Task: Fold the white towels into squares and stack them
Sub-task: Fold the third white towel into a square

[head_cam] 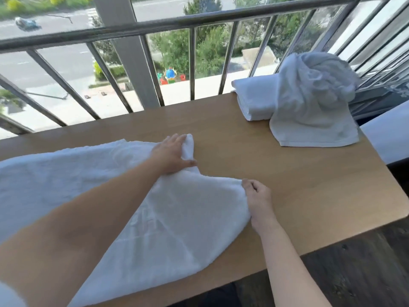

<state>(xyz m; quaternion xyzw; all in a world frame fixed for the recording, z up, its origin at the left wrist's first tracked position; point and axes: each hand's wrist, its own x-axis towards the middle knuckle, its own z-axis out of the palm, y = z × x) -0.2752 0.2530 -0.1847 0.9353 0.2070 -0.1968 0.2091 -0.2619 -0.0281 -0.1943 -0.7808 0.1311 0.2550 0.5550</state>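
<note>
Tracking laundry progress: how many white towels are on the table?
3 distinct: a spread towel gripped by left hand and right hand, a folded towel far right, a crumpled towel draped over it. The folded towel may be several stacked.

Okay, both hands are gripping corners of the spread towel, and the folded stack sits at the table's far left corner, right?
Not the left: the head view shows the folded stack at the far right corner of the table. The left hand and right hand do each grip a corner of the spread towel.

wooden table (287, 173), metal railing (155, 25), dark floor (365, 262)
</note>
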